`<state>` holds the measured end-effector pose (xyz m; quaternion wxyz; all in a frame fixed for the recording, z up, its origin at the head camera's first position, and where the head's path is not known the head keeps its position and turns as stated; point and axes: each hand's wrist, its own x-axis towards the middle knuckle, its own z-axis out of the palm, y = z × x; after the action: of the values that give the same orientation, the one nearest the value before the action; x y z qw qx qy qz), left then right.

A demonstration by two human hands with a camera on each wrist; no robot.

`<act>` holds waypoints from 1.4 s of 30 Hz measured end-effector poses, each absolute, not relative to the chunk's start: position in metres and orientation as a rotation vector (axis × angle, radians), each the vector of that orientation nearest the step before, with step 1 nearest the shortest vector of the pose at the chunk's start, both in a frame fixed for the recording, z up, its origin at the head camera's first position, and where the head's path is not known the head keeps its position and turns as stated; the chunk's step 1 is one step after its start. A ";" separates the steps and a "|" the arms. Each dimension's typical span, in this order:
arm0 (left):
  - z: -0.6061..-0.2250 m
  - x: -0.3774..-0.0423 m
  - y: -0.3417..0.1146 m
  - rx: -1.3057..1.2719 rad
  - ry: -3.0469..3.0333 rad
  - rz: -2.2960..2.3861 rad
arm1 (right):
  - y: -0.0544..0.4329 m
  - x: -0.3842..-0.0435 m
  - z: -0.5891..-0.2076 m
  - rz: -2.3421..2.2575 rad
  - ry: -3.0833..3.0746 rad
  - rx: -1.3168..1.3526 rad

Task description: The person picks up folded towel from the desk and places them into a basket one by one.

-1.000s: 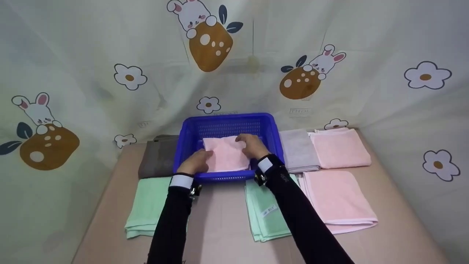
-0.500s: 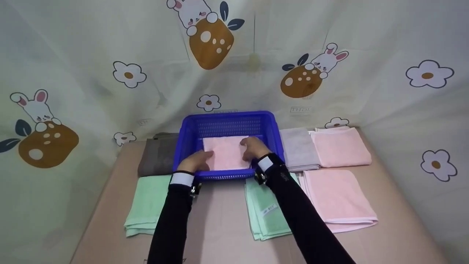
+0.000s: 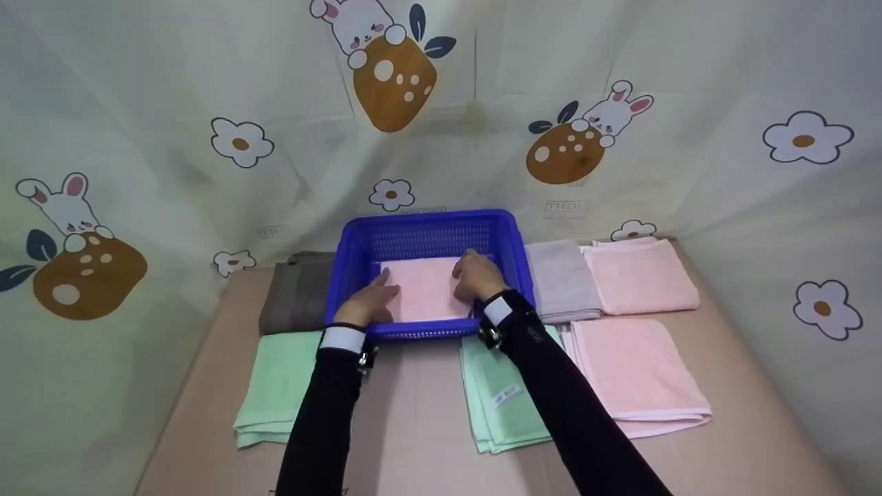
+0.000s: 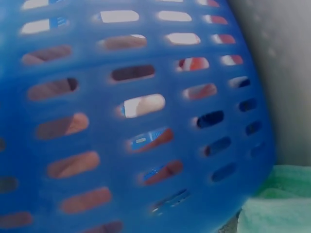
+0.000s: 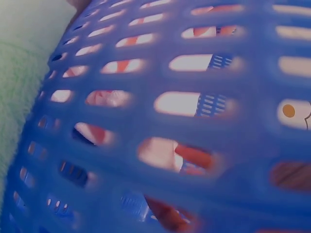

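A folded pink towel (image 3: 424,289) lies flat inside the blue plastic basket (image 3: 427,331) in the head view. My left hand (image 3: 365,303) reaches over the near left of the rim, its thumb on the towel's left edge and its index finger fairly straight beside it. At the towel's right edge, my right hand (image 3: 479,279) has its fingers bent and holds that edge; its fingertips are partly hidden. Both wrist views look through the slotted basket wall (image 4: 87,111), with bits of fingers (image 5: 194,156) and pink cloth showing through the slots.
Folded towels flank the basket: dark grey (image 3: 300,293) and green (image 3: 279,386) on the left, light grey (image 3: 561,282), green (image 3: 506,406) and two pink ones (image 3: 641,275) on the right. All rest on a tan table (image 3: 413,413) before a printed curtain (image 3: 289,179).
The pink towel's raised far edge has settled flat in the basket. My left index finger has extended along the left edge, and my right fingers have bent down at the right edge.
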<state>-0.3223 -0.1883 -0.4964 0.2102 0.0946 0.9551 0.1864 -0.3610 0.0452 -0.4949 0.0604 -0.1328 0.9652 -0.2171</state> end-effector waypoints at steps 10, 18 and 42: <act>-0.490 -0.323 -0.189 0.327 2.621 0.406 | 0.043 -0.361 -0.490 -0.562 2.774 -0.492; -0.487 -0.325 -0.189 0.335 2.604 0.392 | 0.043 -0.358 -0.486 -0.550 2.761 -0.504; -0.463 -0.286 -0.192 0.423 3.284 0.479 | 0.039 -0.343 -0.468 -0.512 2.870 -0.676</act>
<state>-0.2858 -0.1921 -0.4631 -0.1017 0.1257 0.9765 0.1423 -0.3426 0.0394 -0.4680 0.0743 -0.2253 0.9564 -0.1707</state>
